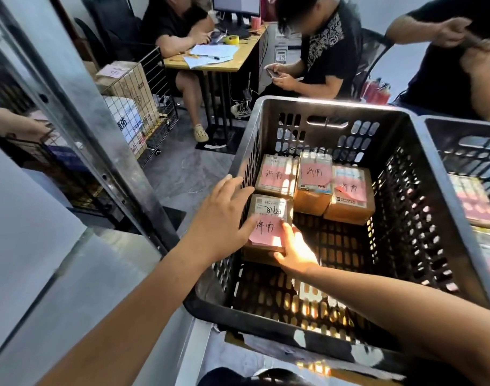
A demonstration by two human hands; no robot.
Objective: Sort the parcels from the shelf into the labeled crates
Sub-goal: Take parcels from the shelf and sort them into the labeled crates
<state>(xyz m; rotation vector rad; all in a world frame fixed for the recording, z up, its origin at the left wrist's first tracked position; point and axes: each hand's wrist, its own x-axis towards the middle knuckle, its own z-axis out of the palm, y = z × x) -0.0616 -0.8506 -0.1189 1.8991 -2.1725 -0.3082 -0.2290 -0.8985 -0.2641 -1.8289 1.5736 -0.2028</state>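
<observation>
Both hands are down in the black crate [335, 105] now, working on a small brown parcel [268, 208] that sits against the crate's left wall, on the near side of the parcels at the back. The left hand [224, 215] reaches over the left rim, fingers straight and spread, thumb pressed to the parcel's left edge by its pink note [266, 229], so that grip is apart, just steadying. The right hand [295, 253] comes in from the near side and its grip is clamped on the parcel's near right corner, thumb on top, fingers tucked along the edge. At the back of the crate, three more parcels [313, 176] sit side by side, each with a pink handwritten note on top. A second crate [461, 126] stands touching on the right. Over on the left, a metal upright [79, 112] and a wire cart [151, 87] of boxes; behind, people seated around a worktop [238, 64] strewn with papers.
</observation>
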